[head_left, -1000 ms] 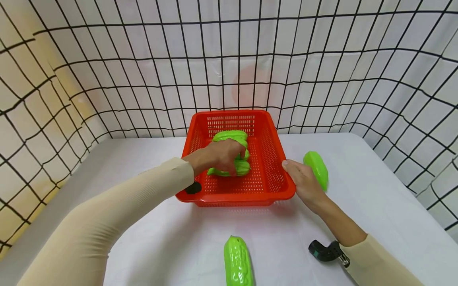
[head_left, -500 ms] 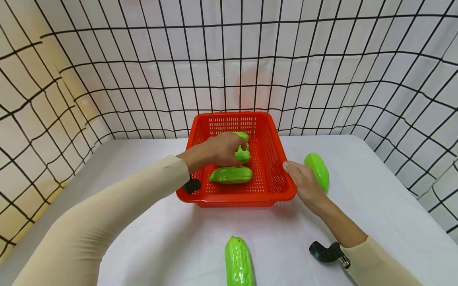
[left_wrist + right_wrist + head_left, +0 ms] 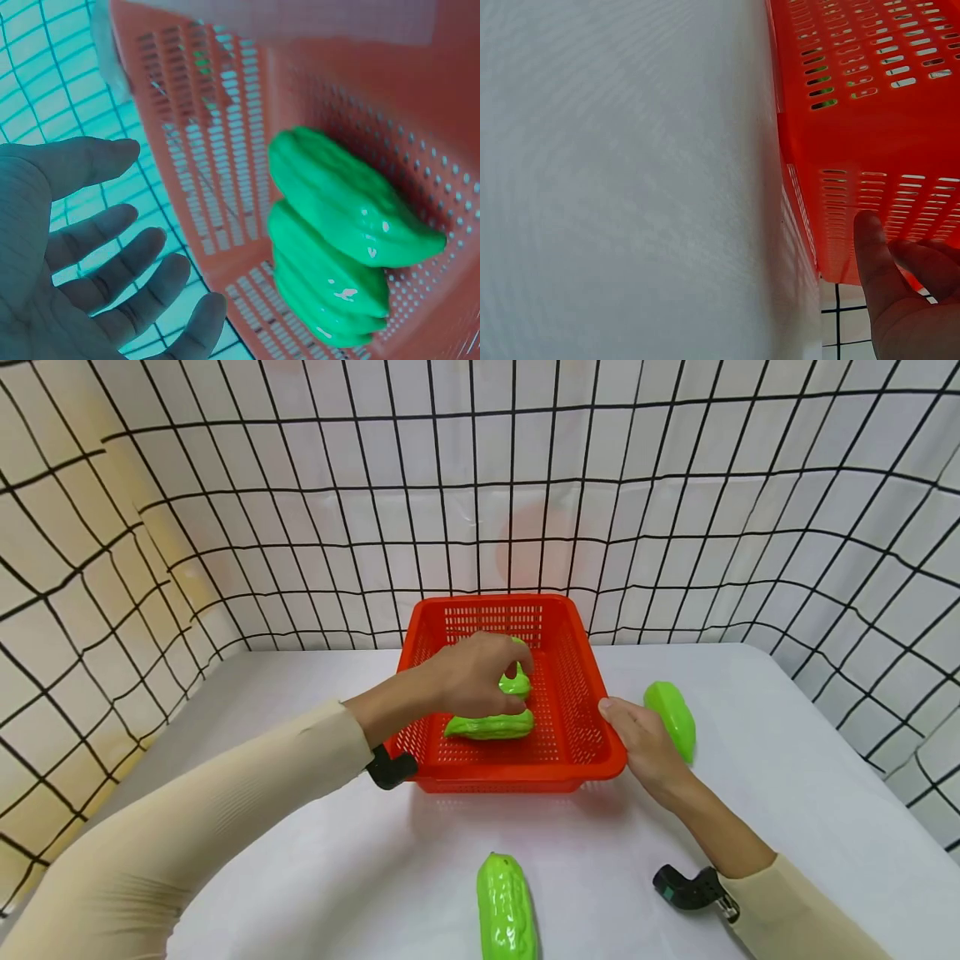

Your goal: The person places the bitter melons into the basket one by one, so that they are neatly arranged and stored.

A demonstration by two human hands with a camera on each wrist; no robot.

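A red perforated plastic basket (image 3: pixel 555 772) stands on the white table in the head view. Inside it lie several glossy green bitter melons (image 3: pixel 491 727), stacked side by side in the left wrist view, where one bitter melon (image 3: pixel 349 202) is nearest. My left hand (image 3: pixel 480 672) hovers over them and partly hides them in the head view. Its fingers (image 3: pixel 142 300) are loosely spread and hold nothing. My right hand (image 3: pixel 641 739) grips the basket's right rim, thumb on top. From the right wrist, that hand's fingers (image 3: pixel 874 262) lie against the outer wall.
One bitter melon (image 3: pixel 671 718) lies right of the basket, beyond my right hand. Another bitter melon (image 3: pixel 506 910) lies at the front of the table. A black wire grid (image 3: pixel 495 485) stands behind the basket and along both sides.
My left hand has come away from the front bitter melon and risen. That melon shifted slightly toward the basket's front and is separate from the others. My right hand keeps its grip.
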